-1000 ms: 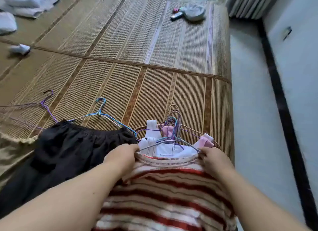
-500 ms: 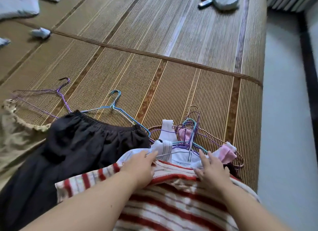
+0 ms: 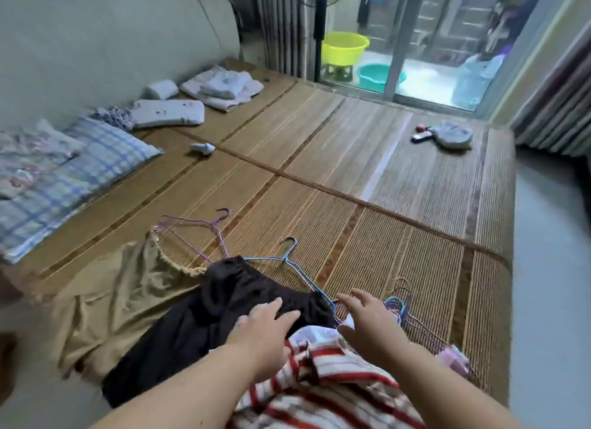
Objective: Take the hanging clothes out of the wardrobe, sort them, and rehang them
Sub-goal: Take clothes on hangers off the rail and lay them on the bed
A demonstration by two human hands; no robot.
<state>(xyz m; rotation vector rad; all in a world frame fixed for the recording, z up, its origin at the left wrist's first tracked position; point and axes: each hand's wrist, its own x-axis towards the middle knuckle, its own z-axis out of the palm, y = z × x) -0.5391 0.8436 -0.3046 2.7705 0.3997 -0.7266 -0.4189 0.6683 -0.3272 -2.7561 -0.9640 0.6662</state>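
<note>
The striped top (image 3: 323, 384) is lying bunched just below and to the right of the black garment (image 3: 224, 313), overlapping its lower right edge. The left hand (image 3: 267, 331) is resting across that overlap, fingers straight and slightly apart, pinching nothing. The right hand (image 3: 367, 321) is reaching in just right of the black garment, fingers spread and gripping nothing; whether it is touching the white cloth (image 3: 315, 332) under it I cannot tell.

The tan garment (image 3: 121, 300) is spreading out to the left of the black garment and tucking under its edge. A blue hanger (image 3: 289, 257) is poking out from the black garment's top edge, and a purple hanger (image 3: 204, 228) is lying just above and left of it. The hanger bundle (image 3: 399, 304) is sitting close to its right, with a pink cloth (image 3: 454, 361) farther right. Everything is lying on the mat (image 3: 367, 211).

The clothes are looking light, soft and floppy, so they are likely going to sag and slide when lifted by one point; taking hold at a neckline, the shoulders or a waistband with both hands seems safest. The wire hangers appear thin, light and springy, and the bundled hooks are probably tangling, so picking one by its hook and easing it free is the better grip.
</note>
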